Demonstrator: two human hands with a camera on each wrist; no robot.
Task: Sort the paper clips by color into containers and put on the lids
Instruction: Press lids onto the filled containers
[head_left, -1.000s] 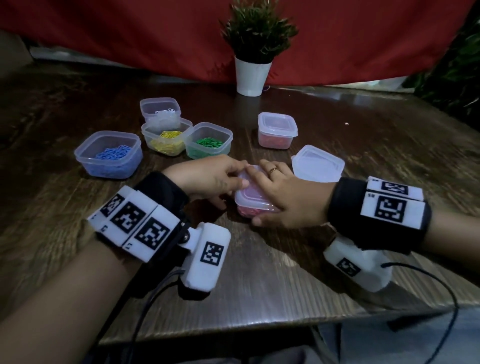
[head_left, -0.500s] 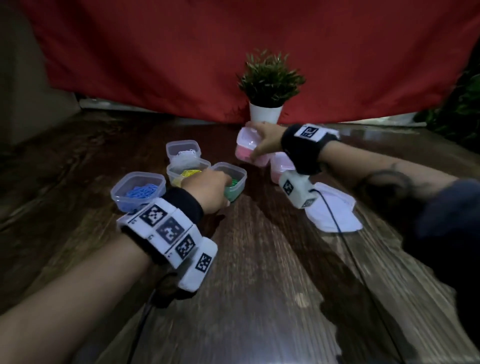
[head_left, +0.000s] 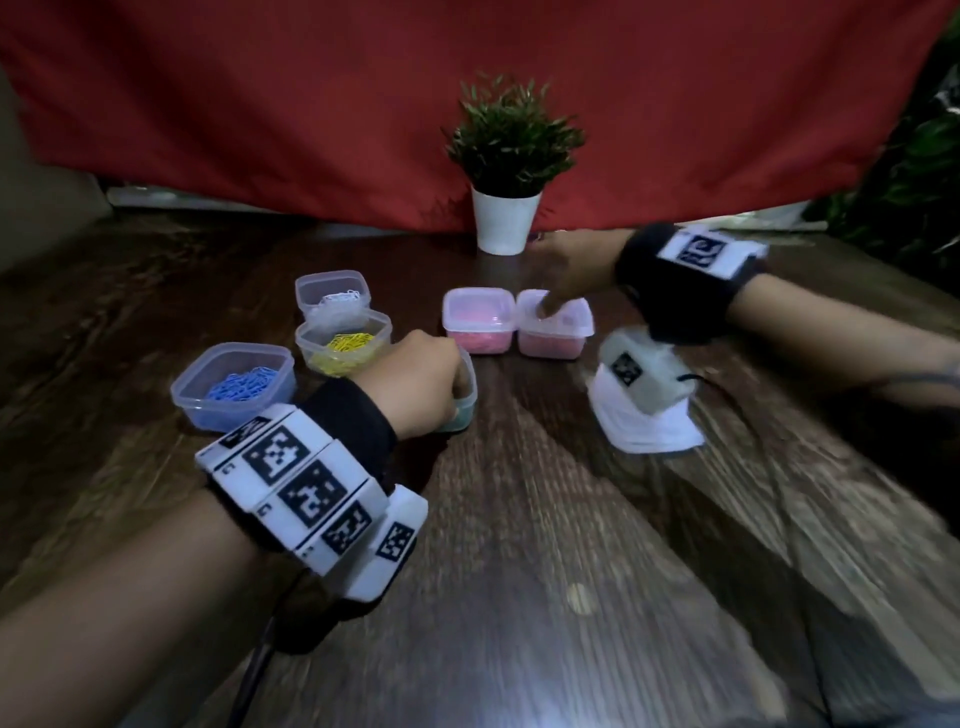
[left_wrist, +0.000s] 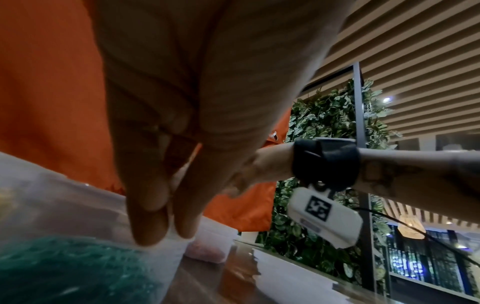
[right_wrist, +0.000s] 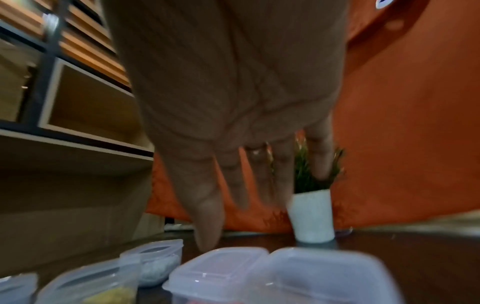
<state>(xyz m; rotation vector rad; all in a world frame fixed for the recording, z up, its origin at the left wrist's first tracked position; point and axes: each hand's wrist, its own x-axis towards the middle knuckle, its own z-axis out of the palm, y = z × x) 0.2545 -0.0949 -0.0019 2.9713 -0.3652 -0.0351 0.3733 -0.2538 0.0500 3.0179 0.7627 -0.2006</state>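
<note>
The left hand (head_left: 415, 384) pinches the rim of the green-clip container (head_left: 465, 410) – at about 8 o'clock of the two lidded pink containers (head_left: 475, 325) – while the right hand (head_left: 571, 270) hovers open-fingered over them

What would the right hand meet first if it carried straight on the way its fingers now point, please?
Probably the potted plant: the right hand has open fingers aimed at its white pot beyond the lidded containers, though depth is unclear.

Table (head_left: 571, 545): dark wood, grainy, slight sheen. Containers (head_left: 234, 382) w/ lids (head_left: 644, 431): translucent smooth plastic. Backdrop (head_left: 311, 104) at 12 o'clock: matt red cloth. Pot (head_left: 505, 221): smooth white.
</note>
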